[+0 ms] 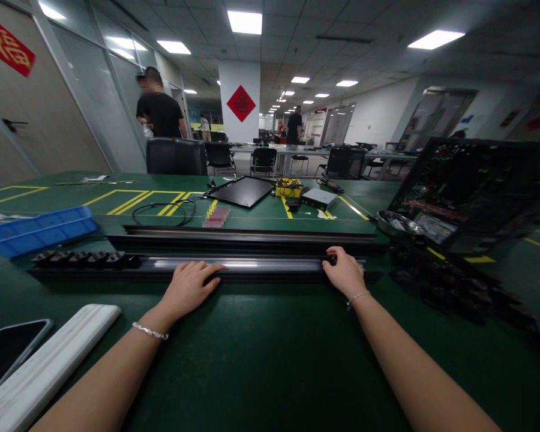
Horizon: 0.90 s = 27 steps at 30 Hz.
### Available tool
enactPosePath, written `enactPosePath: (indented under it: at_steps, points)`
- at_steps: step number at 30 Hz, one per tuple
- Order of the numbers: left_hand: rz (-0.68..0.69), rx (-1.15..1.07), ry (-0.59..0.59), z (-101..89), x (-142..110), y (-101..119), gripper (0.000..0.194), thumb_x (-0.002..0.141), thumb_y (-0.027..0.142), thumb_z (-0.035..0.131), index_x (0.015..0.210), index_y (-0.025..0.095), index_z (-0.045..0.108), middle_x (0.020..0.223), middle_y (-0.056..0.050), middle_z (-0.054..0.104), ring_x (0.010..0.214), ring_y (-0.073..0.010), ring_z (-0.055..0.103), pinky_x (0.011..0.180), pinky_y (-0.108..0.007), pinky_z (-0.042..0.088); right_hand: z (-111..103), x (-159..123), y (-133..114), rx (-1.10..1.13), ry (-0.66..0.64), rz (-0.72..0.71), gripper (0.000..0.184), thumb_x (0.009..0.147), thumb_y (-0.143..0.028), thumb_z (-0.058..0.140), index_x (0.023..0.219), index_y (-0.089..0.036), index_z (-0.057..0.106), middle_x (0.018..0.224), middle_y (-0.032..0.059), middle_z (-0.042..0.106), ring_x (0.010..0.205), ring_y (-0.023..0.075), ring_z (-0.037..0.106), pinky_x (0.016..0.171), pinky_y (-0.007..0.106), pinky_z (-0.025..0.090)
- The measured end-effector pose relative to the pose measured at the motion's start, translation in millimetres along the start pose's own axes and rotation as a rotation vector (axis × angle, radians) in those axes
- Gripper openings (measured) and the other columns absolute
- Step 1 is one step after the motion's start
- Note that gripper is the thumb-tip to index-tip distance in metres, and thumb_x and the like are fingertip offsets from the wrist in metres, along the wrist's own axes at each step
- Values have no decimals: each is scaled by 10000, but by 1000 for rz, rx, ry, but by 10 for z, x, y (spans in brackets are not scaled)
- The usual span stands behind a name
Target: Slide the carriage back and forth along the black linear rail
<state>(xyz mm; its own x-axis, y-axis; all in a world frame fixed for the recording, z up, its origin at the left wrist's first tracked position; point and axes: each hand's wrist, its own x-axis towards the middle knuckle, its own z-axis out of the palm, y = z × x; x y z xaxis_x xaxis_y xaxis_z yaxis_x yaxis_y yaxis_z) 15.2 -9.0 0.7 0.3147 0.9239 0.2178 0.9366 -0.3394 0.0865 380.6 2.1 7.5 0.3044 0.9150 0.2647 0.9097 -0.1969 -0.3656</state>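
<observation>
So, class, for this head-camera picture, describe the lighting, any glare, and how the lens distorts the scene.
Head view: the ceiling light panels are bright; glare streaks along the metal rail between the left hand and right hand; the wide lens bends the ceiling lines and stretches the forearms; a pixelated patch marks the green bench mat.

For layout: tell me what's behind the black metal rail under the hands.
Behind the long black metal rail, a second black rail runs parallel; what lies beneath it is covered.

Around the two long metal rails (252, 265) are one left hand (189, 290), one right hand (344, 273), five black blocks (85, 259) and one blue plastic tray (40, 231).
</observation>
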Motion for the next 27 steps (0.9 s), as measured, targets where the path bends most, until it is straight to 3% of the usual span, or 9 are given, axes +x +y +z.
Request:
enactPosePath:
  at_steps: [9,27]
  points:
    - [3,10,-3,13,6,-10,366,862,414,411,1193,341,551,912,-29,620,934,-219,550,852,-374,334,13,15,100,-78,39,-11,417,738,-419,496,1102,-222,544,1014,79,621,1066,268,512,925,411,347]
    - [23,27,9,29,6,-24,362,870,409,413,1199,335,544,915,-25,618,929,-213,559,853,-373,335,18,33,104,-56,28,27,397,737,-392,493,1088,-214,538,1022,76,621,1070,260,511,924,393,350]
